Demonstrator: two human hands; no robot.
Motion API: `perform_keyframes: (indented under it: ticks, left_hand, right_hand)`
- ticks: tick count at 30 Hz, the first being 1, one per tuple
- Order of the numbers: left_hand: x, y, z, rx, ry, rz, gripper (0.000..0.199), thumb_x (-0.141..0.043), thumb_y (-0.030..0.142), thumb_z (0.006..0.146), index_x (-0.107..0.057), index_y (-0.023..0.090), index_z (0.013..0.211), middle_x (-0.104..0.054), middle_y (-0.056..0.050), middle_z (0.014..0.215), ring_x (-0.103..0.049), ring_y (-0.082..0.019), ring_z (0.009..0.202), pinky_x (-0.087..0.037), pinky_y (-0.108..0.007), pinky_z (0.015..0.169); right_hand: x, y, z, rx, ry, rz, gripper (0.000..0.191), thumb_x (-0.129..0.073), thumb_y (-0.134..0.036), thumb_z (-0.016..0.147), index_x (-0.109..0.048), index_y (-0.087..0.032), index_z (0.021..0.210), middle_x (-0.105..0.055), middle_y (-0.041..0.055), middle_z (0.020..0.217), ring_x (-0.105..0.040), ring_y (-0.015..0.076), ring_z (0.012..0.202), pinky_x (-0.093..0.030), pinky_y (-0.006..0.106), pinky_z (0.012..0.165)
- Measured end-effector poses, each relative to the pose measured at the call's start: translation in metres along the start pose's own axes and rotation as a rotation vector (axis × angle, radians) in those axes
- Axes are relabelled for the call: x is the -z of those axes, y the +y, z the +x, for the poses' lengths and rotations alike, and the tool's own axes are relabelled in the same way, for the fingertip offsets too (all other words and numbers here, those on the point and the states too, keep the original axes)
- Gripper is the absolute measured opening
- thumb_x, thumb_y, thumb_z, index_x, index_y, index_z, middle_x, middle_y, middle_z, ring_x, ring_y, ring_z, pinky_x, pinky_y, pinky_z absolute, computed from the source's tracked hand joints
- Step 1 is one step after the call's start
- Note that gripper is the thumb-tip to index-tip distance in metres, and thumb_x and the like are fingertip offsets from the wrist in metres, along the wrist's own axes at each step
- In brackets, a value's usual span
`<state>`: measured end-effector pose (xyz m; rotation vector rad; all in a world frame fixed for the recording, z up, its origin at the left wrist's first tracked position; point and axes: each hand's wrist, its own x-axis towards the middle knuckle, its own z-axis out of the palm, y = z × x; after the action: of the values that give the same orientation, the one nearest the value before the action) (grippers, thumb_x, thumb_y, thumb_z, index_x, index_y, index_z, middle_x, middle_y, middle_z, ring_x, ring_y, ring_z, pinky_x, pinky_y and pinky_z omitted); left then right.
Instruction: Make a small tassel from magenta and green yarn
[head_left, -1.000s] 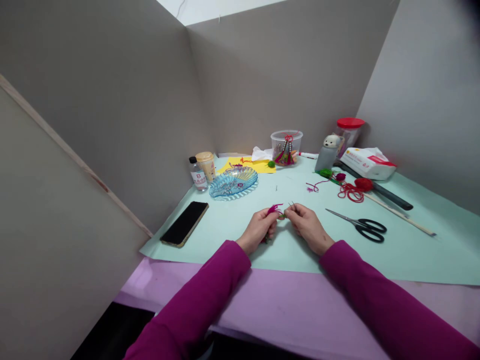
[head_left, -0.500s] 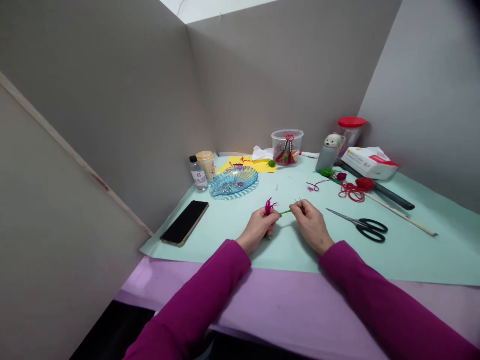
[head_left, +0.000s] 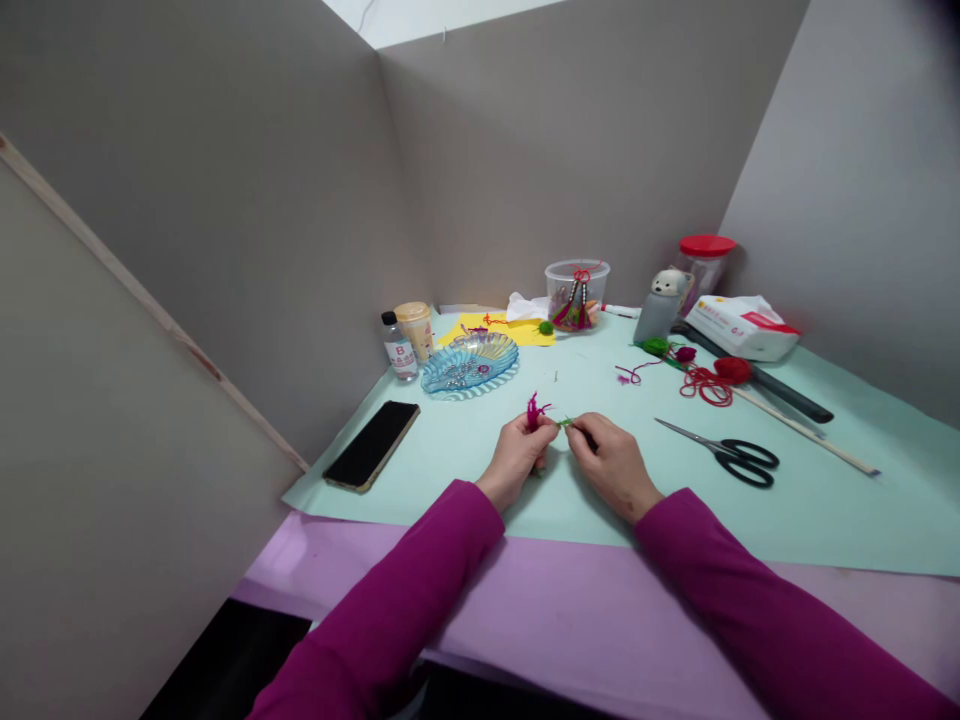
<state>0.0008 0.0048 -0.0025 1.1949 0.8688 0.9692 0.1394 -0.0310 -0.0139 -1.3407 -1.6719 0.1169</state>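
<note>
Over the paper (head_left: 457, 445), our left hand (head_left: 514, 455) pinches magenta yarn (head_left: 533, 413); our right hand (head_left: 613, 464), at three o'clock, pinches green thread (head_left: 564, 422): we should pull gently.

My left hand (head_left: 516, 452) pinches a tuft of magenta yarn (head_left: 534, 412). My right hand (head_left: 613, 462) sits just beside it, and green yarn (head_left: 564, 422) spans the narrow gap between my fingers. On the tabletop (head_left: 465, 440), the phone (head_left: 373, 446) lies to my left, scissors (head_left: 727, 452) to my right. Beyond, beads (head_left: 461, 378) rest in a blue dish (head_left: 450, 391), and red yarn (head_left: 709, 387) coils near the tissues (head_left: 739, 325).
</note>
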Motion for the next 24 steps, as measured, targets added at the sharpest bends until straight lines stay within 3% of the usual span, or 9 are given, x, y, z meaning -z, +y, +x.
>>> perform_keyframes:
  ticks: [8, 24]
  left_hand:
    - [0.0005, -0.0031, 0.0013, -0.048, 0.032, 0.042, 0.017, -0.062, 0.026, 0.069, -0.050, 0.017, 0.076, -0.039, 0.008, 0.050, -0.034, -0.005, 0.039, -0.027, -0.020, 0.041]
    - [-0.0023, -0.0021, -0.0008, -0.064, 0.060, 0.098, 0.016, -0.062, 0.024, 0.070, -0.049, 0.017, 0.075, -0.041, 0.007, 0.056, -0.035, -0.004, 0.040, -0.028, -0.019, 0.041]
  right_hand:
    - [-0.0034, 0.0035, -0.0016, 0.024, -0.057, -0.088, 0.018, -0.042, -0.025, 0.085, -0.056, -0.021, 0.075, -0.060, 0.0020, 0.075, -0.055, 0.0151, 0.070, -0.040, 0.027, 0.068]
    - [-0.0060, 0.0036, -0.0042, 0.021, -0.045, -0.193, 0.018, -0.041, -0.024, 0.087, -0.055, -0.021, 0.076, -0.060, 0.0023, 0.078, -0.055, 0.0151, 0.072, -0.036, 0.026, 0.063]
